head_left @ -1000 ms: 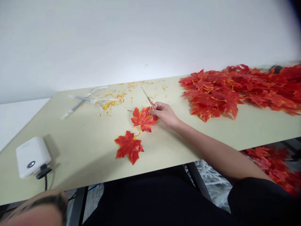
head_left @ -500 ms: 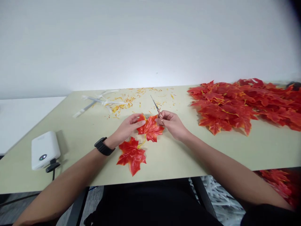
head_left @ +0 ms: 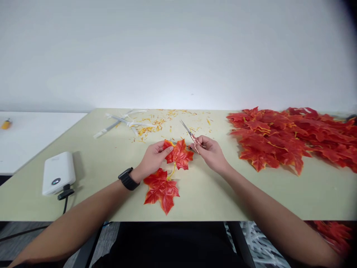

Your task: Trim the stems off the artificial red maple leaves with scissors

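My left hand (head_left: pixel 154 156) pinches the left edge of a red artificial maple leaf (head_left: pixel 181 156) between thumb and fingers. From that leaf a thin yellow stem leads down to a second red maple leaf (head_left: pixel 162 190), which lies on the table. In my right hand (head_left: pixel 211 152) is a pair of small copper-handled scissors (head_left: pixel 193 138), tips pointing up and away to the left. My right fingers are wrapped around the handles, just right of the held leaf. Something thin and dark shows behind the leaf's top edge; I cannot make it out.
A large pile of red maple leaves (head_left: pixel 270 137) covers the table's right side. Yellow and orange clippings (head_left: pixel 152 128) lie scattered at the back, beside clear plastic strips (head_left: pixel 122 121). A white power bank (head_left: pixel 59 173) with a black cable sits left. More leaves (head_left: pixel 333 230) show below the table edge.
The view has shifted slightly, so everything sits a little lower and further right. My right hand with the scissors has moved slightly away from the leaf, whose right edge it was touching.
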Demonstrator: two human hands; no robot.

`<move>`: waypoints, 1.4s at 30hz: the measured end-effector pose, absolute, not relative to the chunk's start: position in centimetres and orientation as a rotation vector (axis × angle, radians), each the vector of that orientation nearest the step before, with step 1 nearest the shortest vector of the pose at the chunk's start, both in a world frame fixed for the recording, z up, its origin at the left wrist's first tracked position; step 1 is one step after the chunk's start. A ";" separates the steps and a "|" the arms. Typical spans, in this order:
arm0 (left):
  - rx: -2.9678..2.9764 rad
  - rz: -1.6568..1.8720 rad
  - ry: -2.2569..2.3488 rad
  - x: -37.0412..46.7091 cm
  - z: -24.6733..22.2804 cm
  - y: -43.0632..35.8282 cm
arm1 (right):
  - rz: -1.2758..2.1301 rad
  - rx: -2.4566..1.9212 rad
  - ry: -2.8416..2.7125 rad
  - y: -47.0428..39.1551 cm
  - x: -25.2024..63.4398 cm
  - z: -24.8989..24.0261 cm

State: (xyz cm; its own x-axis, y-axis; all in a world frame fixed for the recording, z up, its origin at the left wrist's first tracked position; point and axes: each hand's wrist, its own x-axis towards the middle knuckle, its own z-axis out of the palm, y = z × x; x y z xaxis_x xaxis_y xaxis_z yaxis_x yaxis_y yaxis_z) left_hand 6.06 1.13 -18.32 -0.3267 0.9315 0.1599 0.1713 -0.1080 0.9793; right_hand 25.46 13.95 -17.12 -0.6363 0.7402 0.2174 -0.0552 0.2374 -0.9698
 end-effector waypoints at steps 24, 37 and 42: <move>1.284 1.560 1.488 5.4 -17.6 1.1 | 1.366 -0.645 -2.347 14.0 25.5 -17.3; 1.292 1.471 1.552 5.9 -16.2 0.4 | 1.470 -0.579 -2.353 14.3 25.8 -17.3; 1.260 1.467 1.543 6.0 -16.2 0.3 | 1.464 -0.564 -2.384 14.4 25.9 -17.2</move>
State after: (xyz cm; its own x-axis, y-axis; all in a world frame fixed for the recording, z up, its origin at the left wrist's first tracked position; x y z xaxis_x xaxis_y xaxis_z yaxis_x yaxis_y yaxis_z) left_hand 5.96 0.35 -16.18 -0.3223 0.9342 0.1532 0.2000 -0.0910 0.9756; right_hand 25.87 14.42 -17.17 -0.8825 0.4688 0.0387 0.1777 0.4083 -0.8954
